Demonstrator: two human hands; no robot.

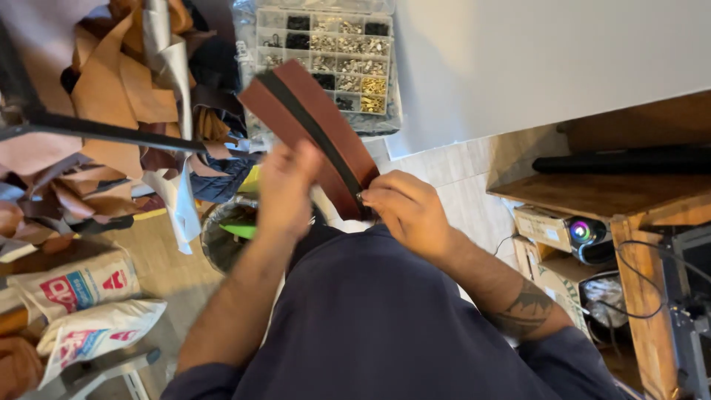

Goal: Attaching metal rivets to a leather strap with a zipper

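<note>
smooth brown leather strip (315,122), both hands gripping

Person wears a dark navy top, fabric plain and loose over the torso, sleeves ending above the elbows. 2 bare forearms. Right forearm carries a dark tattoo with jagged, pointed shapes just below the elbow. No watch or rings visible.
</note>
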